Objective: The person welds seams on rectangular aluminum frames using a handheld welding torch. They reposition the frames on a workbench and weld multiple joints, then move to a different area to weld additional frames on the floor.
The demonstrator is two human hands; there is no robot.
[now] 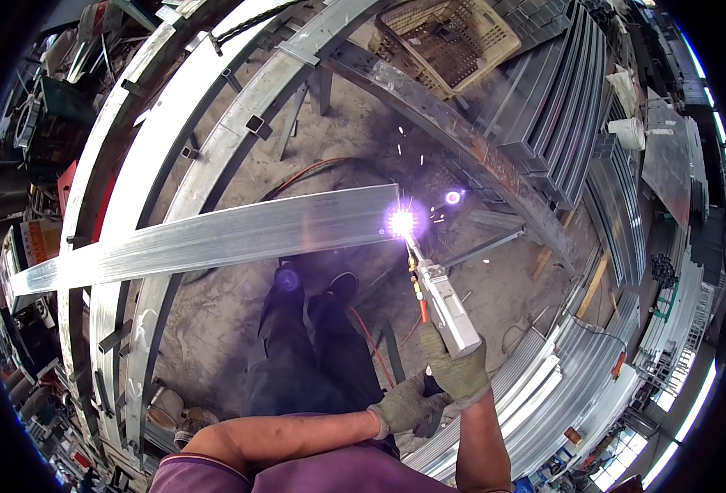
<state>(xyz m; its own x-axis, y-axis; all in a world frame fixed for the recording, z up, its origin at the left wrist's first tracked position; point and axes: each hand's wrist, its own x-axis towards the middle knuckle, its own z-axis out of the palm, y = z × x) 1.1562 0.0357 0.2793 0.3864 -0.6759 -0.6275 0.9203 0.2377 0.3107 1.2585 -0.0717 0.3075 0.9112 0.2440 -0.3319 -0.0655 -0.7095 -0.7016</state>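
Observation:
My right hand (pixel 459 370), in a grey-green glove, is wrapped round a handheld welding torch (pixel 451 310) with a silver body, a brass line and a red fitting along its side. The torch points up and away. At its tip a bright violet-white arc glares on the right end of a wide, flat-sided metal bar (pixel 297 226), hiding the exact contact spot. Sparks fly off beyond it. My left hand (pixel 410 404), gloved alike, is closed just below the right hand, round what looks like the torch's black cable (pixel 431 425); its grip is partly hidden.
The bar lies across long steel rails (pixel 162 308) at the left. A rusty beam (pixel 478 152) slants across the far right, near a plastic crate (pixel 449 49). Stacked metal profiles (pixel 544 107) stand behind it; more lengths (pixel 535 386) lie at my right. A red hose (pixel 371 345) runs near my feet.

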